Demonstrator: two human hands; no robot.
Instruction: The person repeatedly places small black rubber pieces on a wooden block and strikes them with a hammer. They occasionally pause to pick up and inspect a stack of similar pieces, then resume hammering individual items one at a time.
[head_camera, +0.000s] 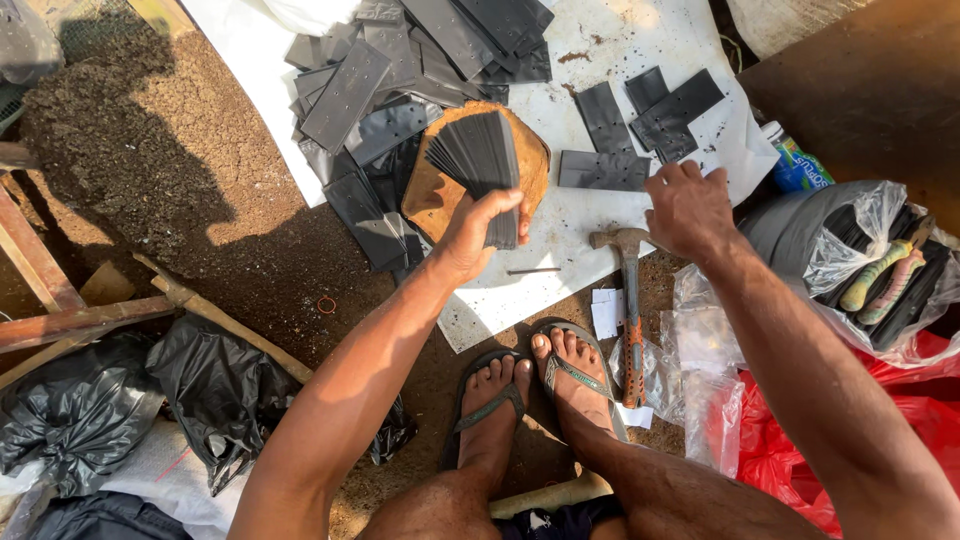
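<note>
Left hand (478, 232) gripped a fanned stack of dark grey bags (480, 165), fingers closed round the bottom end so the tops splayed and single sheets could be picked off. The stack hung over a brown wood block (440, 195) lying on a white sheet (600, 215), probably the working surface. Right hand (688, 208) hovered empty, fingers loosely curled and half open, palm down, just above the hammer (628, 300) head; no contact that I could tell. The hammer lay handle toward the feet (530, 395), within easy reach of that hand. A thin nail (533, 270) lay on the sheet between both hands. More bags (390, 80) were heaped at the sheet's far-left part, a few flat ones (640, 125) spread far right, sorted apart it seemed. Pliers (885, 270) rested on a clear-plastic-covered bundle at the right, beside a bottle (795, 165). Black plastic (150, 400) was crumpled on the dirt ground (160, 170) to the left. Feet in sandals were planted at the sheet edge, person crouching or seated low.
</note>
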